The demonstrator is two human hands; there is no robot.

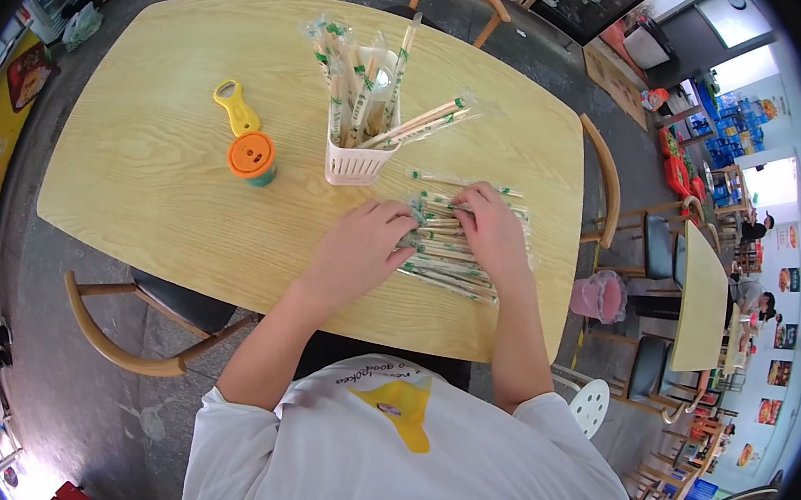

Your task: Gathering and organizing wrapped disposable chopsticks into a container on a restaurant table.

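Note:
Several pairs of wrapped chopsticks (451, 266) lie side by side on the table in front of me, in clear sleeves with green print. My left hand (362, 249) bends its fingers around their left ends. From the right, my right hand (491, 228) grips some of them with thumb and fingers near the middle of the pile. One wrapped pair (466, 183) rests apart, just beyond the others. Behind the pile stands a white slotted holder (362, 165) with more wrapped chopsticks (349, 93) upright in it; a few lean out to the right.
Left of the holder are an orange-lidded tub (251, 155) and a yellow bottle opener (237, 109) on the pale wooden table (154, 157). Chairs stand around it, one (177, 308) at the near left. A pink bin (599, 296) is on the floor at the right.

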